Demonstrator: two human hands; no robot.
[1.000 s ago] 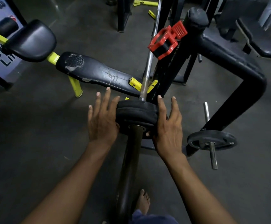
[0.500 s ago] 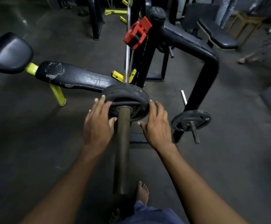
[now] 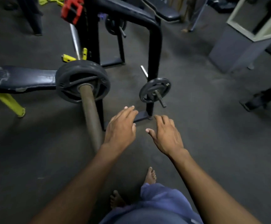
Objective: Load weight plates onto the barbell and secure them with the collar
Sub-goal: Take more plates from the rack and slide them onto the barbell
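Observation:
A black weight plate (image 3: 70, 75) sits on the barbell sleeve (image 3: 91, 117), pushed far up it, with the bare sleeve running down toward me. A red collar (image 3: 71, 11) rests on the black rack at the top. A smaller black plate (image 3: 147, 90) hangs on a storage peg of the rack, right of the barbell. My left hand (image 3: 121, 129) and my right hand (image 3: 167, 135) hover open over the floor, between the sleeve and the small plate. Neither hand touches anything.
The black rack frame (image 3: 155, 50) stands behind the small plate, with another plate (image 3: 113, 25) on a higher peg. A worn black bench (image 3: 20, 78) with yellow legs lies at left. Grey boxes stand at the upper right. My bare feet are on the dark floor below.
Both hands have let go of the plate on the sleeve and moved right and toward me. The view has turned right, toward the small plate on the peg.

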